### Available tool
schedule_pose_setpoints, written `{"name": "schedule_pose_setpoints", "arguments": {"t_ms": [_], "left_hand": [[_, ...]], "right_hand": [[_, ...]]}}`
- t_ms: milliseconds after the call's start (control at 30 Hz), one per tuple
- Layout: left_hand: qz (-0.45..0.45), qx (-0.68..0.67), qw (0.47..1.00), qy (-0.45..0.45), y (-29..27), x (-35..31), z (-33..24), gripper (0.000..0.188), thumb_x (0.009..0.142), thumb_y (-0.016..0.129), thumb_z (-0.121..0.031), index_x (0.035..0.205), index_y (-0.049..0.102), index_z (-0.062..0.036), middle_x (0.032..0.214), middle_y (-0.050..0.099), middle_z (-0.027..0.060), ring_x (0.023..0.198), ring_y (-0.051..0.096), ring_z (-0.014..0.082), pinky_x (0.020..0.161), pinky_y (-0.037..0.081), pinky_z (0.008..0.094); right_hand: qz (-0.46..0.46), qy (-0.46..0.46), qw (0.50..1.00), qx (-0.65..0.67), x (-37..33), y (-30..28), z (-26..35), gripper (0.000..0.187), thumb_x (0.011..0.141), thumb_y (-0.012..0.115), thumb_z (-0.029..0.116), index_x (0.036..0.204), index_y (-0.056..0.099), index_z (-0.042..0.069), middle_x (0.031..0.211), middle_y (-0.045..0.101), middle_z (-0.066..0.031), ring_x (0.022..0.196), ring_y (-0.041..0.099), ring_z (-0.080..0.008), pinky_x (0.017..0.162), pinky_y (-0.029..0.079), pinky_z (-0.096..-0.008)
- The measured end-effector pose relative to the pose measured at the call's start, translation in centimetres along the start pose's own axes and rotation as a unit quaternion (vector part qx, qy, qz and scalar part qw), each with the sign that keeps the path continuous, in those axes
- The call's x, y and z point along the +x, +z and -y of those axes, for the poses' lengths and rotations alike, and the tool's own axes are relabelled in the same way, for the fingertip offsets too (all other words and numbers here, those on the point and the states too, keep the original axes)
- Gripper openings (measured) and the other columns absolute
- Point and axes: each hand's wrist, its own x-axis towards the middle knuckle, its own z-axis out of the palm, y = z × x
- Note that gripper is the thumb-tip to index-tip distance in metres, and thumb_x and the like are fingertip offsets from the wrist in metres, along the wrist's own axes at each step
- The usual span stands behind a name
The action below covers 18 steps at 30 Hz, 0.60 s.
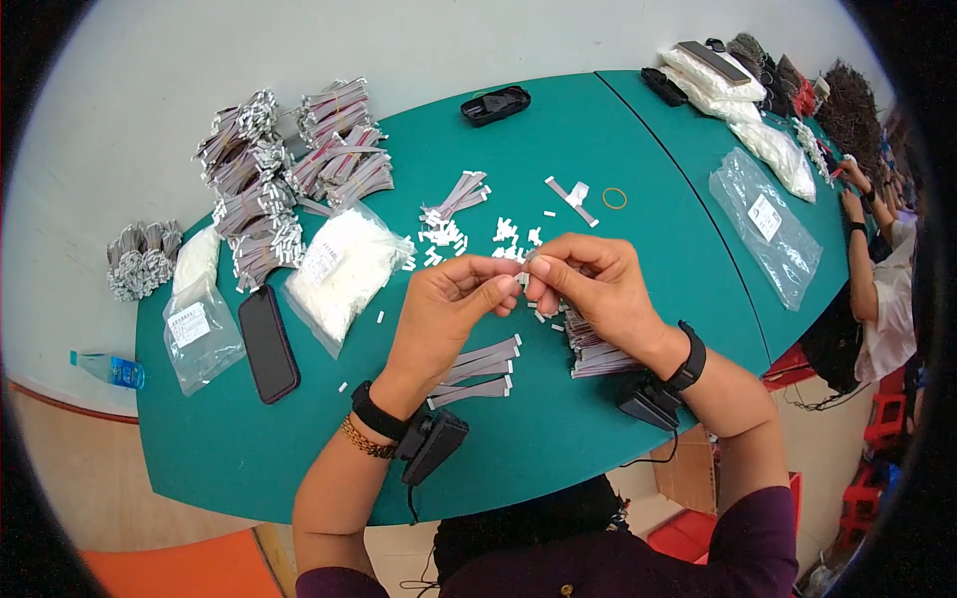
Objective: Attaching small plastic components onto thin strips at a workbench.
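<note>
My left hand (449,304) and my right hand (598,289) meet over the middle of the green table, thumbs and forefingers pinched together. Whatever lies between the fingertips is too small and hidden to make out. Just beyond them are loose white connector pieces (506,230), with another cluster of white pieces (442,237) to the left. Below my left hand, several flat grey ribbon cables (475,371) with white ends lie side by side. A thicker stack of ribbon cables (595,351) sits partly under my right hand. Farther off lies a small pile of ribbon cables (461,195).
Bundled ribbon cables (254,189) pile up at the far left, near a bag of white pieces (344,264) and a black phone (269,344). A water bottle (108,369) lies at the left edge. Rightward are a rubber band (614,198), a plastic bag (768,229) and a co-worker's arm (861,249).
</note>
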Motion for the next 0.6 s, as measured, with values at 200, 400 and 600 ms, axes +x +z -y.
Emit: {"name": "schedule_pose_setpoints", "arguments": {"t_ms": [200,400,600], "left_hand": [[0.012,-0.048,0.999,-0.015,0.07,-0.05,-0.07,0.018,0.084,0.059,-0.008,0.1,0.058,0.0016,0.085,0.064,0.0085,0.074,0.059,0.0117,0.068,0.047,0.0235],[0.017,-0.076,0.997,-0.02,0.02,0.01,0.1,0.017,0.083,0.061,-0.009,0.097,0.06,0.0012,0.088,0.064,0.0076,0.076,0.059,0.0104,0.071,0.047,0.0227],[0.002,-0.094,0.996,-0.009,0.05,-0.02,-0.22,0.018,0.083,0.061,-0.009,0.098,0.06,0.0018,0.087,0.063,0.0067,0.077,0.058,0.011,0.072,0.047,0.0235]], "right_hand": [[-0.008,-0.002,1.0,0.008,-0.09,0.19,-0.34,0.015,0.088,0.055,0.011,0.087,0.061,-0.003,0.072,0.062,-0.0065,0.059,0.056,-0.0078,0.053,0.047,-0.0191],[-0.001,-0.015,1.0,0.023,-0.01,0.3,-0.14,0.014,0.088,0.055,0.01,0.087,0.061,-0.003,0.071,0.061,-0.0064,0.06,0.057,-0.0076,0.053,0.047,-0.0189],[0.018,-0.003,1.0,0.021,-0.12,0.24,0.04,0.015,0.088,0.055,0.01,0.087,0.062,-0.003,0.071,0.061,-0.0053,0.06,0.056,-0.0072,0.054,0.047,-0.0185]]}}
